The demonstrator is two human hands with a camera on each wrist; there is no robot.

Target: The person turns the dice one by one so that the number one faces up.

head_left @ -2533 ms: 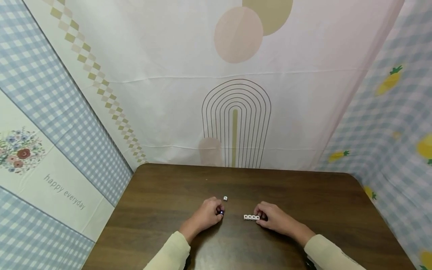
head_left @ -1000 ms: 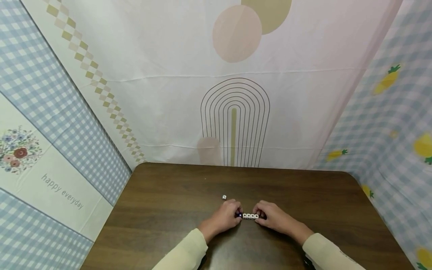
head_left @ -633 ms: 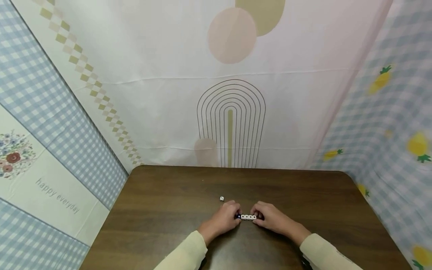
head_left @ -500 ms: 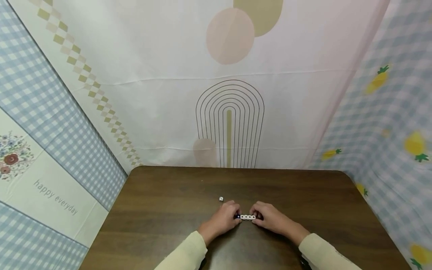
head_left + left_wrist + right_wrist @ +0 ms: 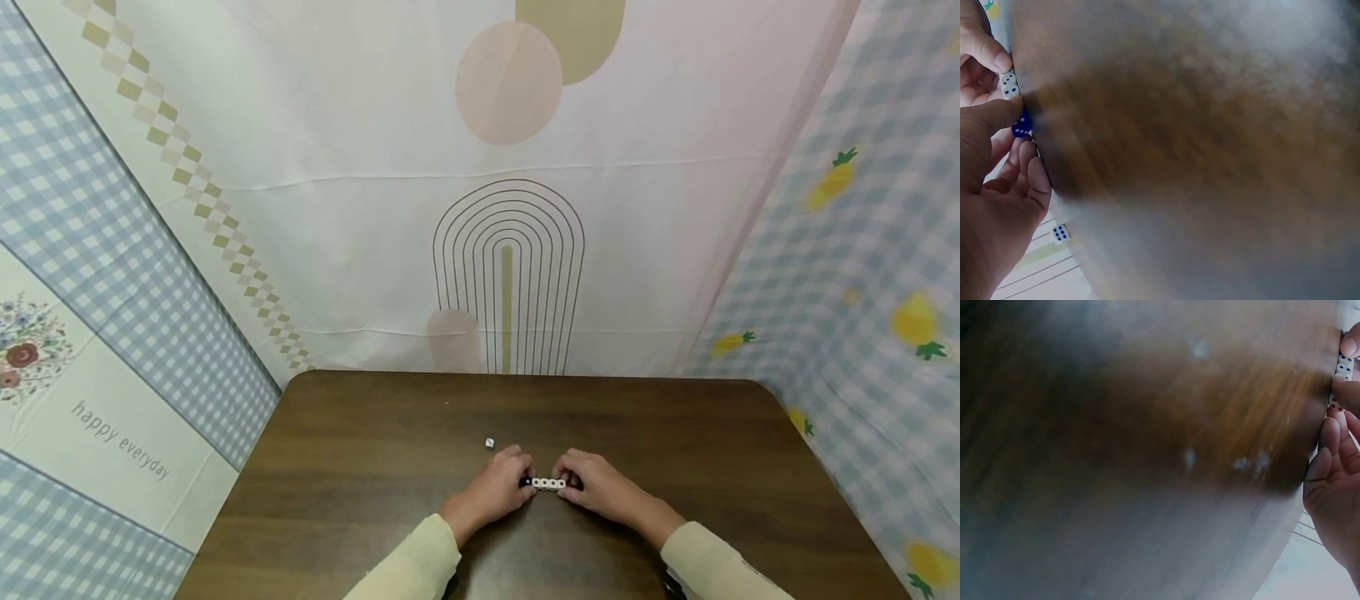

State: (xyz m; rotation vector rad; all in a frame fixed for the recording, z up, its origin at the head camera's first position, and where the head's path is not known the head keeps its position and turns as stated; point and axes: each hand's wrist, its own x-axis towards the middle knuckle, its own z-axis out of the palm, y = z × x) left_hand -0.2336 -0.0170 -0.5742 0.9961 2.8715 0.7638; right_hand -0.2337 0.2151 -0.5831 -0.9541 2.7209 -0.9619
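A short row of white dice (image 5: 549, 483) lies on the table between the two hands. At its left end my left hand (image 5: 497, 485) pinches a blue die (image 5: 1022, 127) with white pips between thumb and fingers, up against the row. My right hand (image 5: 600, 487) grips the row's right end; a white die (image 5: 1335, 404) with red pips shows between thumb and fingers in the right wrist view. Fingers partly cover both end dice. Behind the left hand, a single white die (image 5: 490, 443) sits apart; blue pips show on it in the left wrist view.
The brown wooden table (image 5: 375, 433) has rounded far corners. A white patterned cloth (image 5: 360, 250) hangs behind its far edge. Checked blue cloths hang at the left and right sides.
My left hand has moved right with the blue die, bringing it to the row's left end. In the last half second both hands have held nearly still while the head view shifted slightly.
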